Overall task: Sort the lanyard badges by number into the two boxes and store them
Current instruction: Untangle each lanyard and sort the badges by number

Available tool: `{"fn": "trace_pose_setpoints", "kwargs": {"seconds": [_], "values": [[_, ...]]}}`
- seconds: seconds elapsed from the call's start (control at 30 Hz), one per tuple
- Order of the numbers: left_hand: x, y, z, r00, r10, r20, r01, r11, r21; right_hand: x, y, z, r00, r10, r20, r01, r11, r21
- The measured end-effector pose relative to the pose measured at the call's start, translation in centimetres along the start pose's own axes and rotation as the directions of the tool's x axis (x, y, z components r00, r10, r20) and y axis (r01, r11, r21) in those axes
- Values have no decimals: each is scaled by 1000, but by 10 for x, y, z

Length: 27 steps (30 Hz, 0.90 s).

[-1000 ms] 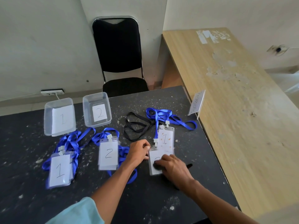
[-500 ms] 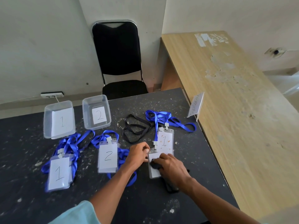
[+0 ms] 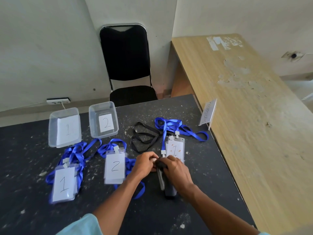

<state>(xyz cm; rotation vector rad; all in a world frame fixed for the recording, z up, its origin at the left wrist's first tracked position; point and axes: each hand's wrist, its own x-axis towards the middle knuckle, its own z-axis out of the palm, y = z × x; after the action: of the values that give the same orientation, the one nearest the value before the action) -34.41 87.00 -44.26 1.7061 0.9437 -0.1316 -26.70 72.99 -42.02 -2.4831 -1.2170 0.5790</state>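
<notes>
On dark table [image 3: 203, 175], pinched badge [image 3: 160, 179] at clip with left hand [image 3: 144, 164], curled right hand [image 3: 177, 172] round black strap [image 3: 160, 165], probably bundling it compact for storing.

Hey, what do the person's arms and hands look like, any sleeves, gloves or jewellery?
Both forearms are bare. The left hand and right hand wear no gloves, and no watch, ring or bracelet shows. A pale mint-green short sleeve covers the left upper arm; a sliver of the same fabric shows on the right arm at the frame's bottom edge.
</notes>
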Motion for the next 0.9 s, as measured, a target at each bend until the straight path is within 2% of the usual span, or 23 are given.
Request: {"fn": "trace_pose_setpoints", "kwargs": {"seconds": [0.07, 0.2, 0.23, 0.33, 0.37, 0.5, 0.63, 0.67, 0.7, 0.77, 0.8, 0.83, 0.9], "values": [[0, 1, 0, 1000, -6, 10, 6, 1000, -3, 6, 0, 0, 996, 77, -49, -75, 996, 52], [0, -3, 3, 999, 10, -35, -9, 999, 33, 4, 7, -6, 985, -133, 109, 134, 991, -7], [0, -3, 4, 999, 8, -37, -7, 1000, 31, 4, 15, -10, 984, -131, 120, 136, 990, -34], [0, 1, 6, 1000, -5, -25, 5, 1000, 6, 10, 35, -19, 999, 49, -8, -49, 998, -42], [0, 2, 7, 1000, -6, -28, 6, 1000, 1, 9, 34, -20, 998, 56, -14, -56, 997, -51], [-2, 4, 8, 999, -13, -38, 13, 1000, -9, -20, 29, -14, 979, -153, 134, 175, 970, -171], [-2, 4, 7, 1000, -13, -29, 13, 1000, -1, -52, 40, -22, 872, -339, 354, 411, 899, -153], [-2, 4, 6, 1000, -13, -25, 13, 1000, 0, -54, 42, -27, 868, -344, 359, 413, 901, -136], [-2, 4, 6, 1000, -15, -22, 15, 1000, -3, -52, 43, -30, 895, -319, 312, 369, 922, -115], [-3, 5, 4, 1000, -12, -22, 12, 1000, 2, -39, 36, -33, 977, -178, 121, 184, 982, -42], [-3, 5, 4, 1000, -4, -22, 5, 1000, 9, -29, 29, -32, 993, -111, 42, 111, 994, -6], [-3, 6, 3, 1000, 5, -21, -5, 1000, 20, -19, 20, -28, 997, -79, 15, 79, 997, 4], [-5, 5, 3, 1000, 21, -15, -20, 998, 53, -9, 2, -15, 993, -101, 64, 104, 994, -40]]}}
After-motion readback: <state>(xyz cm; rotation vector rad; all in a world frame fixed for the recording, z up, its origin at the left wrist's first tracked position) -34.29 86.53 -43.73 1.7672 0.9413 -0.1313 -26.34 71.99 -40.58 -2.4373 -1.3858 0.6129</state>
